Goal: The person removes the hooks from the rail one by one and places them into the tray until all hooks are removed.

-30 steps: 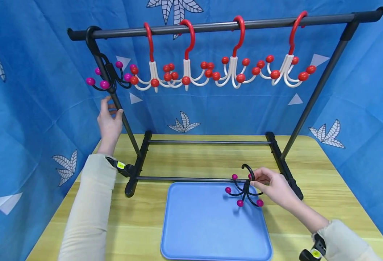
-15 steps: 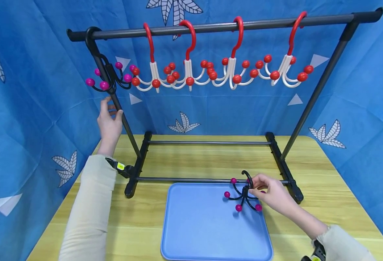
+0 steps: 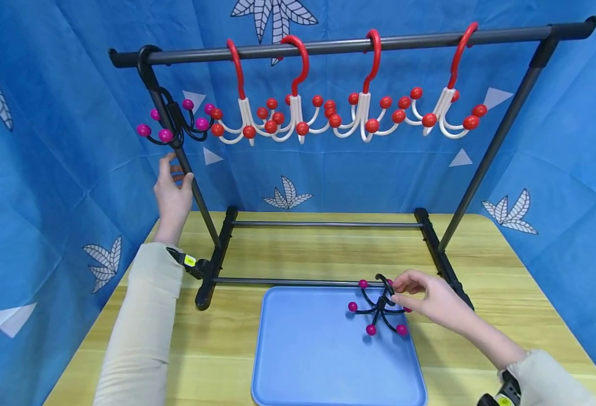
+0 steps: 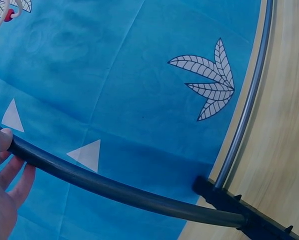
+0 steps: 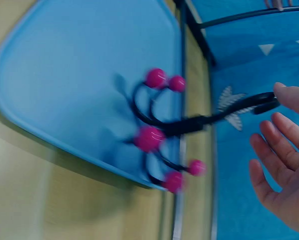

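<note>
My right hand [image 3: 432, 296] pinches the hook of a black multi-arm hanger [image 3: 382, 304] tipped with magenta balls. This hanger hangs over the upper right part of a blue tray [image 3: 323, 361]; its shadows fall just beside the balls, and I cannot tell whether any ball touches. In the right wrist view its hook [image 5: 239, 105] reaches up to the thumb. My left hand [image 3: 172, 194] holds the left post [image 4: 119, 192] of a dark rack, thumb on one side and fingers on the other. Above that hand, a matching black hanger [image 3: 176, 121] hangs at the bar's left end.
Several white hangers with red hooks and balls, such as the rightmost one [image 3: 450, 101], hang along the top bar [image 3: 338, 46]. The rack's lower front rail [image 3: 298, 281] runs just behind the tray. A blue patterned curtain [image 3: 358, 175] surrounds the wooden table [image 3: 216, 349].
My right hand has lowered the black hanger closer to the tray. The white hangers sway slightly on the bar. My left hand keeps its hold on the post.
</note>
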`<state>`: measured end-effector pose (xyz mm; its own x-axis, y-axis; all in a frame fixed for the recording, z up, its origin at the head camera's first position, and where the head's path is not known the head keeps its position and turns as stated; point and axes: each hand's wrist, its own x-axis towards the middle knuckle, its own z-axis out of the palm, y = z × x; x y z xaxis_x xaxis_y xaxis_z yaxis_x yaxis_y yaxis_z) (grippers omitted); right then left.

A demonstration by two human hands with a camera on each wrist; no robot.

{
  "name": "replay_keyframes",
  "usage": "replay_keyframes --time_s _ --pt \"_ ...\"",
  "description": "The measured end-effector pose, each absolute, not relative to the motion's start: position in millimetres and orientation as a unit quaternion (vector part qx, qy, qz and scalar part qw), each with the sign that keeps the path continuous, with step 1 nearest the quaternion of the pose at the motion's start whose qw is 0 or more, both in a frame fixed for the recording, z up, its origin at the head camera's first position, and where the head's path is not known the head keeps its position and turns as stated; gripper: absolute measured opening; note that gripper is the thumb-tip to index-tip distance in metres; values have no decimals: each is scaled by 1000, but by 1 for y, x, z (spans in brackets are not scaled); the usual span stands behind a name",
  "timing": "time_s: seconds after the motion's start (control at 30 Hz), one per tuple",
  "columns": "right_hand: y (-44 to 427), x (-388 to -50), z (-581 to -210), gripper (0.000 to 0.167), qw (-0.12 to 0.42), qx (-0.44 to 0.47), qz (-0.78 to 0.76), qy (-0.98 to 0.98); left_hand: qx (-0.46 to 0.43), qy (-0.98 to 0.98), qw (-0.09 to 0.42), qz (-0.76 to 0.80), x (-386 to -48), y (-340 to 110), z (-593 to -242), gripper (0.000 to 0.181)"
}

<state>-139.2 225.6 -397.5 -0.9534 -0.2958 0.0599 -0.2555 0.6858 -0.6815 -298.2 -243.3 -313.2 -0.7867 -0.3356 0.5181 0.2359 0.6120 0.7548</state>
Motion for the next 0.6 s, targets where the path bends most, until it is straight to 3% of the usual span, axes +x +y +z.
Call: replay_keyframes --time_s 0.4,0.6 --pt "238 -163 -329 11 -92 -190 -304 929 33 -838 321 -441 -299 -243 -311 42" --pt "239 -172 -283 9 -215 -202 -292 910 34 -838 315 -444 -298 -242 -311 42"
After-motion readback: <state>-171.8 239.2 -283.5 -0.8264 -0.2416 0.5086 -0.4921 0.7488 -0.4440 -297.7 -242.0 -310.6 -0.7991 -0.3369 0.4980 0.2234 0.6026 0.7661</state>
